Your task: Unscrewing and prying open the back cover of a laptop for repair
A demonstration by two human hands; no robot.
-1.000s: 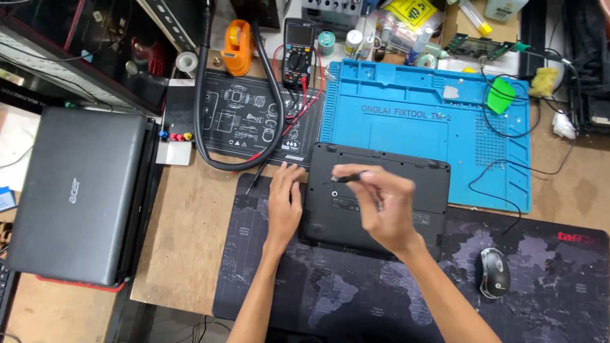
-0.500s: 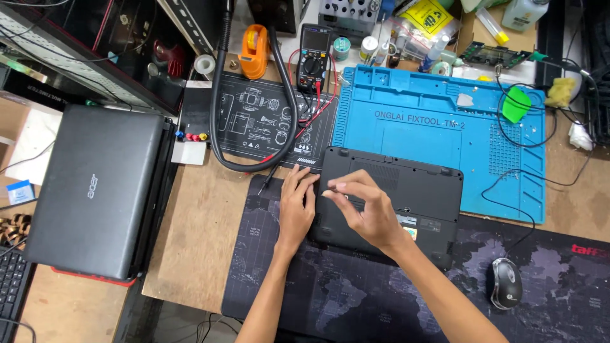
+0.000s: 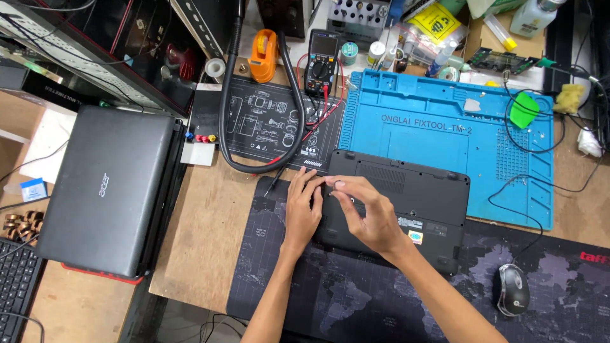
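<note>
A black laptop lies bottom up, partly on the dark desk mat and partly on the blue work mat. My left hand rests flat on the laptop's left edge, fingers pointing away from me. My right hand is over the laptop's left half. Its fingertips are pinched together near the top left corner, close to my left fingertips. They seem to grip a thin tool seen end on, mostly hidden by the fingers.
A closed grey laptop lies at the left. Behind are a black schematic mat with a looped black hose, a multimeter with red leads, an orange tape dispenser, and bottles. A mouse sits at the right.
My right hand has moved left across the laptop's underside to the top left corner, beside my left fingertips. My left hand stays on the left edge.
</note>
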